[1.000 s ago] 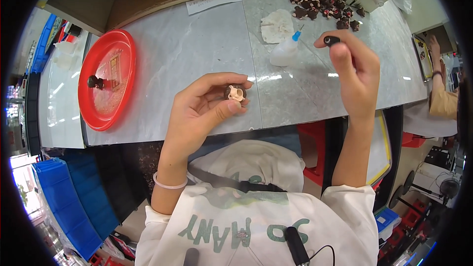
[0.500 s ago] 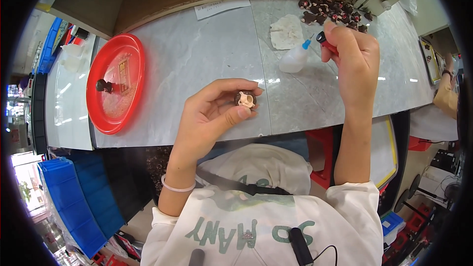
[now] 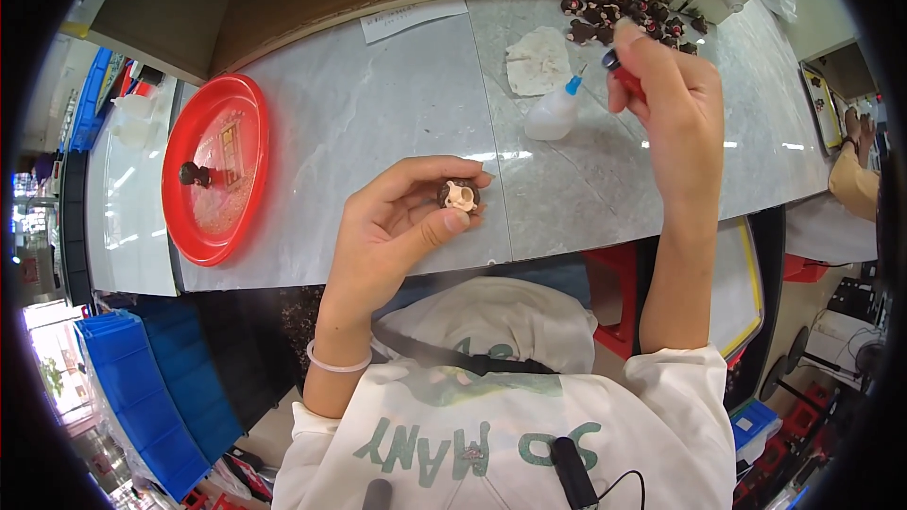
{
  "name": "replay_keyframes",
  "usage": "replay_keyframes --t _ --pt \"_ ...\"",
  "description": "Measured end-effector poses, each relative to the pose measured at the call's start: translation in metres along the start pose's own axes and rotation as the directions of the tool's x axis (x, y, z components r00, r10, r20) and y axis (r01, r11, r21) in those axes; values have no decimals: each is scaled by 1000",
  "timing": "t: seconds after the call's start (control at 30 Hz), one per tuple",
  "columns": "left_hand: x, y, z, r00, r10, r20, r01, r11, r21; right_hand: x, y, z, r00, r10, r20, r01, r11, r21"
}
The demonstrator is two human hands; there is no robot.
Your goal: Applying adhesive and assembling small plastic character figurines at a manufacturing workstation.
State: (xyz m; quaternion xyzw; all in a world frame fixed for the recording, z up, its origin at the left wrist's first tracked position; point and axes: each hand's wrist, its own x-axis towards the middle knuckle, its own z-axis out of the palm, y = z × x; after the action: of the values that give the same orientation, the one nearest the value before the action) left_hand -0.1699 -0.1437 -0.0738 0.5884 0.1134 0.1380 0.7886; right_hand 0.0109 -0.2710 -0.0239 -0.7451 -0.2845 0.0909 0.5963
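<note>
My left hand (image 3: 383, 227) curls its thumb and fingers around a small doll-head-like piece (image 3: 459, 196), dark brown outside with a cream, hollowed side facing up. It is held above the front of the grey tabletop (image 3: 378, 94). Raised at the right, my right hand (image 3: 678, 104) grips a slim red tool with a dark end (image 3: 625, 78); its exact kind is hidden by the fingers. Just left of that hand, a white squeeze bottle with a blue needle tip (image 3: 552, 115) stands near a crumpled white tissue (image 3: 539, 61).
Several dark brown figurine pieces (image 3: 595, 17) lie heaped at the back right. At the left is a red oval tray (image 3: 257, 198) with one brown piece (image 3: 194, 174) in it. A paper slip (image 3: 414, 19) lies along the back edge. Another person's arm (image 3: 855, 165) shows far right.
Both hands keep their holds. The left hand has tilted the brown piece slightly, so its hollow faces up more. The whole view has shifted a little.
</note>
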Motion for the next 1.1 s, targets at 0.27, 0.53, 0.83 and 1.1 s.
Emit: replay_keyframes --t 0.27,0.53,0.83,1.1 --pt "0 -4 3 998 33 -53 -30 998 52 -10 54 -60 984 -4 -179 -45 963 -267" --pt "1 -1 4 998 17 -67 -12 998 65 -26 57 -71 960 -233 -152 93 784 -614" --pt "0 -1 1 1000 10 -7 -9 999 32 -35 45 25 974 -111 197 134 985 -110" --pt "0 1 0 999 -33 -2 33 999 26 -44 34 31 964 86 253 -222 785 578"
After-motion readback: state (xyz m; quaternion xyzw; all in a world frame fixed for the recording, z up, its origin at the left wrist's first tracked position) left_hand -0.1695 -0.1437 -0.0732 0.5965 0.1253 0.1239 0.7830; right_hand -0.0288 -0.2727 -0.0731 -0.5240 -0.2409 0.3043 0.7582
